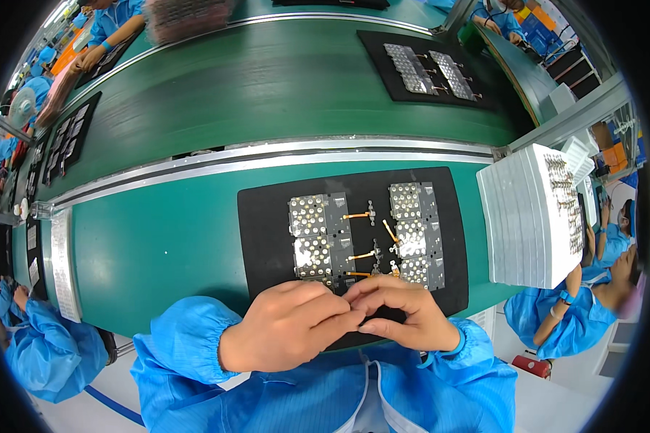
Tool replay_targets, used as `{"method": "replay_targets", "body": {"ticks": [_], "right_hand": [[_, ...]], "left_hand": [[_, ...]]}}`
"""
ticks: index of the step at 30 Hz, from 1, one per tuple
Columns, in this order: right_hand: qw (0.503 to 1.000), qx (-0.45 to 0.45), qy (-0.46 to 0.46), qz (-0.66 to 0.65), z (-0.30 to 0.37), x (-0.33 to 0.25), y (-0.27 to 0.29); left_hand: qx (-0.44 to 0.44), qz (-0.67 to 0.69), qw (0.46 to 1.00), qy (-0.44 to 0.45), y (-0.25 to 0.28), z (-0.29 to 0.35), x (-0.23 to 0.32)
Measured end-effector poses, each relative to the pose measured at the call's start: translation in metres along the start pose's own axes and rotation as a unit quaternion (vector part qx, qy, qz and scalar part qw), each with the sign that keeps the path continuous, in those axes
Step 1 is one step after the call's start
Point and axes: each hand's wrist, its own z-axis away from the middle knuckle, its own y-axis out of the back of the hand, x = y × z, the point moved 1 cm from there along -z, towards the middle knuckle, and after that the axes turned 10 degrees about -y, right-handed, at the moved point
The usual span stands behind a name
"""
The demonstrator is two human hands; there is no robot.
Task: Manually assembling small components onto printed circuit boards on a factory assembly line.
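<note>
Green bench beside a conveyor (pixel 267 79). Left hand (pixel 285 328) and right hand (pixel 404 314) pinched together, contents hidden. Beyond fingertips, black rectangular mat (pixel 267 231) bearing two silver-dotted circuit panels (pixel 321 234), orange ribbon leads attached. Stack of white trays (pixel 520 231) right of grip.

— How is the light?

— Bright and even, from overhead. The green worktop (pixel 159 238) shows soft pale streaks of sheen, and the metal rail (pixel 267 155) across it gleams white.

— Any glare?

— Yes, on the silvery panels (pixel 318 234) lying on the black mat (pixel 267 216); one patch is nearly blown out. The white stack (pixel 520 224) at the right is also very bright.

— Shadows?

— Faint; a soft dark patch lies under the left hand (pixel 285 325) and right hand (pixel 404 314).

— Sharpness?

— Crisp in the middle. The top edge is smeared with blur, and the rim falls to black.

— Distortion?

— Strong fisheye: the rail and worktop edges bow, and the figures near the rim are squeezed.
</note>
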Motion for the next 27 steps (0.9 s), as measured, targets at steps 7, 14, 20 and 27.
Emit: {"method": "replay_targets", "body": {"ticks": [7, 14, 20, 27], "right_hand": [[0.996, -0.042, -0.018, -0.077, -0.001, 0.004, 0.013], [0.918, 0.166, 0.111, 0.343, -0.009, 0.012, 0.022], [0.877, 0.107, 0.141, 0.446, 0.020, 0.019, 0.008], [0.959, 0.110, 0.096, 0.243, 0.018, 0.015, 0.015]], "left_hand": [[0.047, 0.010, 0.999, -0.014, -0.008, 0.003, -0.009], [-0.068, -0.068, 0.991, 0.090, -0.023, 0.011, -0.012], [-0.113, -0.060, 0.985, 0.120, -0.026, 0.013, -0.012], [-0.112, -0.070, 0.986, 0.100, -0.033, 0.015, -0.008]]}}
